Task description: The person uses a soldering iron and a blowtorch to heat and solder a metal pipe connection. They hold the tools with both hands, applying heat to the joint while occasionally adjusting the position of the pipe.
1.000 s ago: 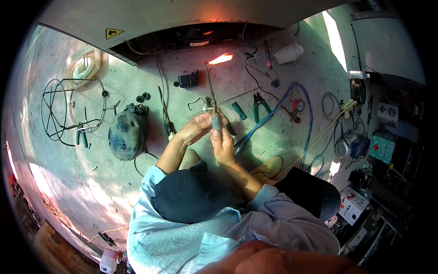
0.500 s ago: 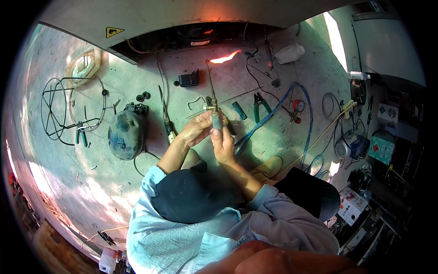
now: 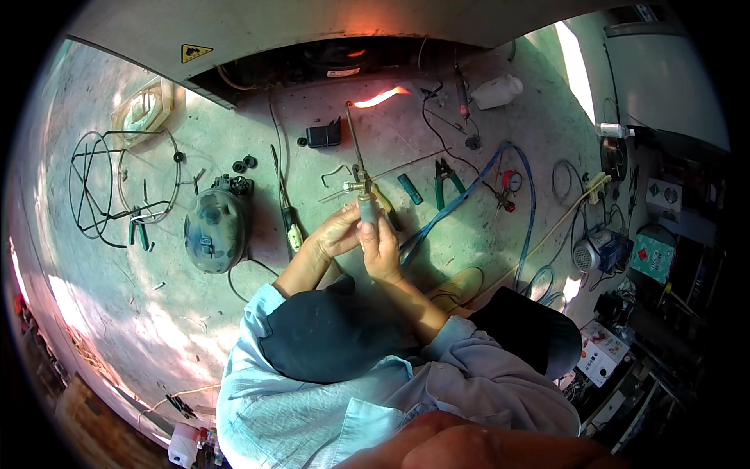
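A lit brass blowtorch [image 3: 360, 188] points away from me, its long thin nozzle throwing an orange flame [image 3: 379, 98] to the right. My right hand [image 3: 383, 248] is closed round the torch's grey handle, thumb along it. My left hand [image 3: 336, 230] is closed against the left side of that handle, just below the valve; its fingertips are partly hidden. A yellow-handled tool [image 3: 385, 207] lies under the torch, partly covered. Just beyond sit a black plastic box [image 3: 323, 134] and a thin rod [image 3: 426, 153]. Green-handled cutters [image 3: 449, 187] and a teal tool [image 3: 408, 188] lie to the right.
An appliance [image 3: 375, 19] with an open lower compartment fronts me. A compressor [image 3: 215, 230] and wire frame [image 3: 98, 195] stand left. Blue hoses [image 3: 522, 203], a pressure gauge [image 3: 511, 180], a pump [image 3: 601, 250] and a white bottle [image 3: 496, 91] are right.
The torch and both hands have shifted slightly down and left, my left hand now lower on the handle. The flame's shape has changed to a longer, curved streak.
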Action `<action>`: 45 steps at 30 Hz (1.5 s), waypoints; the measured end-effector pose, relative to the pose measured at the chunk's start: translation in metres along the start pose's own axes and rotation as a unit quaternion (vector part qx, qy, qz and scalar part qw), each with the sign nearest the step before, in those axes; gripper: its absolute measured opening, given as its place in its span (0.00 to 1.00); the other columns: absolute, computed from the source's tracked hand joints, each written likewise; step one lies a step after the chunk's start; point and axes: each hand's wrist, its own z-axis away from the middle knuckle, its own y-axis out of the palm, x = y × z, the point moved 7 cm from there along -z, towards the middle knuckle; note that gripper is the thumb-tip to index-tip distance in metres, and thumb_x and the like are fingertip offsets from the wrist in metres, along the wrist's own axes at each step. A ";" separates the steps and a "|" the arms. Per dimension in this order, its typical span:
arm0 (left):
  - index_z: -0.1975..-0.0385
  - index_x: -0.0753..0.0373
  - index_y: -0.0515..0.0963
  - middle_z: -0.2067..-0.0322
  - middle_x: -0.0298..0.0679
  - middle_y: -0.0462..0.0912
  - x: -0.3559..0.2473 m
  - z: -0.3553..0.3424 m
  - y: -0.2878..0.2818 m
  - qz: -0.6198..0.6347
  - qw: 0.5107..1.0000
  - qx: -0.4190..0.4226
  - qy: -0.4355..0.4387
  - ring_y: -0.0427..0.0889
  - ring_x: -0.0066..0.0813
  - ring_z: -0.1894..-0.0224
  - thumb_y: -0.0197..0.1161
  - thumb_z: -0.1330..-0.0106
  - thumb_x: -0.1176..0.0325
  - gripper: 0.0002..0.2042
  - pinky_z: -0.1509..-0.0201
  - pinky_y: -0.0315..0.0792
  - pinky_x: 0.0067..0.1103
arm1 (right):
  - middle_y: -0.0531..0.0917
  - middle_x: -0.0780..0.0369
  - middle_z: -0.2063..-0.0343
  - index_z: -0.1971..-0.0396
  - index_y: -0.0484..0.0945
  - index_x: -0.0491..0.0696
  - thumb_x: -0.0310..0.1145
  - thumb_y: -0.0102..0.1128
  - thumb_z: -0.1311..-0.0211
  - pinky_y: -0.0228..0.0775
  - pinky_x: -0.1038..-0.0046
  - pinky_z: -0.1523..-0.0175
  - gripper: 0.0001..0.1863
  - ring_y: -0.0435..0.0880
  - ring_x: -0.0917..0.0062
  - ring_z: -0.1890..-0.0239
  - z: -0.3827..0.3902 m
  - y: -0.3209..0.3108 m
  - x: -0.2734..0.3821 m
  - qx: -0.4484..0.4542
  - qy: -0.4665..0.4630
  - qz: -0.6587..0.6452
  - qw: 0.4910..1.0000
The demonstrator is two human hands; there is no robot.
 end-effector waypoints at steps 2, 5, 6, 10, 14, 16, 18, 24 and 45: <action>0.56 0.60 0.74 0.59 0.35 0.79 0.000 -0.001 -0.003 -0.001 1.000 -0.009 -0.003 0.78 0.23 0.58 0.59 0.34 0.64 0.11 0.50 0.74 0.21 | 0.71 0.69 0.78 0.66 0.71 0.42 0.40 0.46 0.29 0.58 0.83 0.74 0.14 0.65 0.88 0.78 0.000 0.000 -0.002 -0.001 0.001 0.007 1.000; 0.56 0.60 0.75 0.60 0.35 0.80 -0.001 0.000 -0.004 -0.007 0.999 -0.034 -0.006 0.78 0.23 0.58 0.59 0.34 0.63 0.11 0.51 0.74 0.21 | 0.71 0.68 0.78 0.66 0.71 0.43 0.40 0.46 0.29 0.59 0.83 0.74 0.15 0.66 0.88 0.78 0.000 -0.001 -0.002 -0.004 0.008 0.017 1.000; 0.57 0.60 0.76 0.60 0.35 0.80 -0.001 0.000 -0.005 -0.010 0.999 -0.043 -0.006 0.78 0.23 0.58 0.59 0.34 0.63 0.11 0.51 0.74 0.21 | 0.71 0.68 0.78 0.66 0.71 0.43 0.40 0.46 0.29 0.59 0.83 0.74 0.15 0.66 0.88 0.78 0.000 -0.002 -0.002 -0.005 0.009 0.019 1.000; 0.57 0.60 0.76 0.60 0.35 0.80 -0.001 -0.001 -0.004 -0.017 0.999 -0.031 -0.002 0.78 0.23 0.58 0.59 0.33 0.63 0.11 0.51 0.74 0.21 | 0.72 0.68 0.79 0.66 0.71 0.42 0.40 0.46 0.29 0.60 0.83 0.74 0.15 0.67 0.87 0.78 0.000 -0.002 0.000 -0.011 0.007 0.022 1.000; 0.56 0.60 0.76 0.60 0.35 0.80 -0.001 -0.001 -0.003 -0.014 0.999 -0.042 -0.001 0.78 0.23 0.58 0.58 0.33 0.62 0.11 0.51 0.74 0.21 | 0.77 0.55 0.67 0.56 0.71 0.41 0.42 0.47 0.31 0.68 0.71 0.62 0.18 0.76 0.67 0.66 0.001 -0.004 -0.009 0.013 0.039 0.033 0.999; 0.56 0.60 0.76 0.60 0.35 0.80 -0.001 -0.001 -0.003 -0.015 0.999 -0.044 0.000 0.78 0.23 0.58 0.58 0.33 0.62 0.11 0.51 0.74 0.21 | 0.80 0.48 0.61 0.50 0.71 0.40 0.42 0.47 0.31 0.72 0.66 0.56 0.21 0.81 0.57 0.59 0.002 -0.004 -0.011 0.024 0.055 0.038 0.997; 0.56 0.60 0.76 0.60 0.35 0.80 -0.002 -0.001 -0.003 -0.019 0.999 -0.041 0.001 0.78 0.23 0.58 0.58 0.33 0.62 0.11 0.51 0.74 0.21 | 0.80 0.48 0.60 0.49 0.70 0.39 0.42 0.47 0.31 0.72 0.66 0.55 0.21 0.81 0.58 0.58 0.001 -0.003 -0.008 0.022 0.054 0.034 0.998; 0.55 0.60 0.76 0.60 0.33 0.80 -0.003 0.001 0.000 -0.024 0.999 -0.043 0.002 0.78 0.21 0.59 0.58 0.33 0.61 0.12 0.52 0.74 0.20 | 0.78 0.47 0.55 0.44 0.67 0.39 0.42 0.47 0.31 0.71 0.68 0.50 0.24 0.80 0.59 0.53 0.001 -0.003 -0.012 0.028 0.057 0.025 0.998; 0.54 0.59 0.75 0.60 0.33 0.80 -0.002 0.000 -0.002 -0.023 0.999 -0.033 -0.001 0.77 0.21 0.59 0.56 0.32 0.61 0.12 0.52 0.73 0.19 | 0.77 0.47 0.51 0.43 0.66 0.38 0.41 0.47 0.31 0.69 0.68 0.47 0.25 0.78 0.58 0.49 0.002 -0.002 -0.017 0.032 0.063 0.024 0.997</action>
